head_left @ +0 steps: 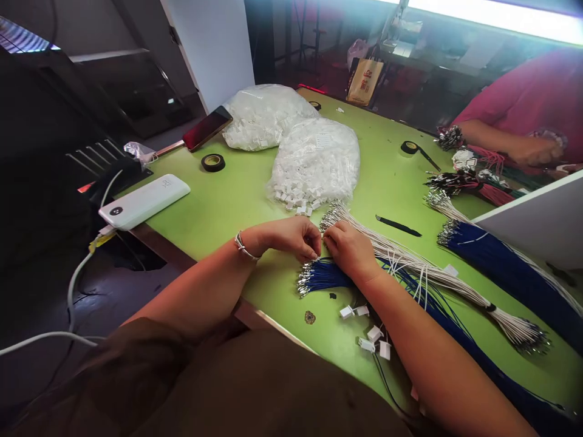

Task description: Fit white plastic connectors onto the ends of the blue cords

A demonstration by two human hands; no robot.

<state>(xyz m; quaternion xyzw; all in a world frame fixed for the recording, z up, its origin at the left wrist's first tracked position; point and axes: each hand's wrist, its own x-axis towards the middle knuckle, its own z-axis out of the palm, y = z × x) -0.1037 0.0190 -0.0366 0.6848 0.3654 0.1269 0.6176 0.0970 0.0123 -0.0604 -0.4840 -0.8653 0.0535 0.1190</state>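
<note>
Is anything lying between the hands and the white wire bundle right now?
Nothing visible. Left hand and right hand meet, fingertips pinched, right at the terminal end of the white wire bundle; the blue wire bundle lies just nearer the person.

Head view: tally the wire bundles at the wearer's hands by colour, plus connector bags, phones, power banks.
White wire bundle: 1
Blue wire bundle: 1
Bags of white connectors: 2
Phone: 1
Power bank: 1
Total: 6
</note>
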